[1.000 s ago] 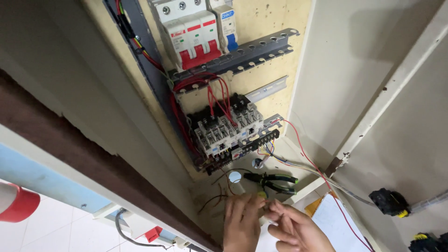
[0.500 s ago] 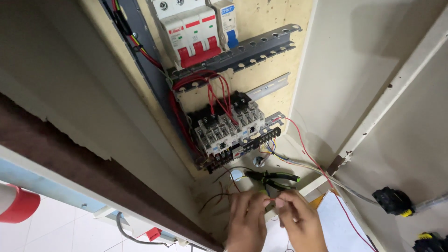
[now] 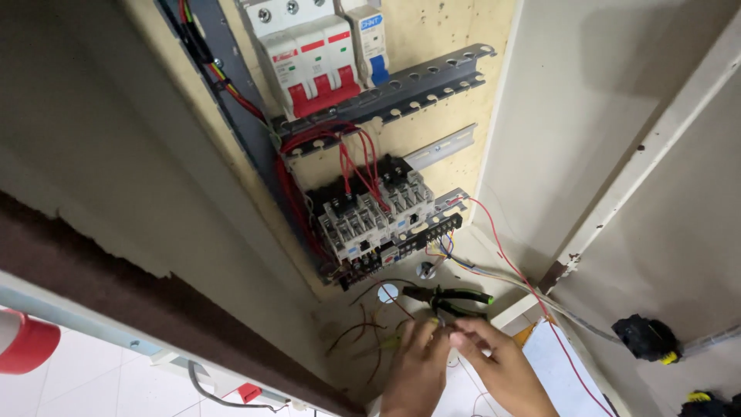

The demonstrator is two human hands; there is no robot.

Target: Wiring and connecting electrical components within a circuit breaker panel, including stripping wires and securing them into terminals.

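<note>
- Thin wire (image 3: 444, 330) sitting at the cabinet bottom, under the pliers (image 3: 448, 300).
- Left hand (image 3: 421, 363) and right hand (image 3: 494, 357) now meeting, fingertips pinching it closed.
- Hands having drawn closer together since earlier; the contactor (image 3: 378, 220) is sitting untouched above.

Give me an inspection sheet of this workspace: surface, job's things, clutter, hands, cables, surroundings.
Surface: pale wooden backboard inside a cream cabinet, carrying a perforated grey metal rail.
Job's things: black-and-green handled pliers lying on the cabinet floor just above the hands; thin wire pinched at the fingertips, too small to detail.
Clutter: loose thin brown and red wires on the cabinet floor.
Hands: left hand and right hand meet fingertip to fingertip below the pliers.
Cables: red wires loop from the white-and-red breakers to the grey-and-black contactor block.
Surroundings: red tape roll at left; black connector with yellow tip at right.
</note>
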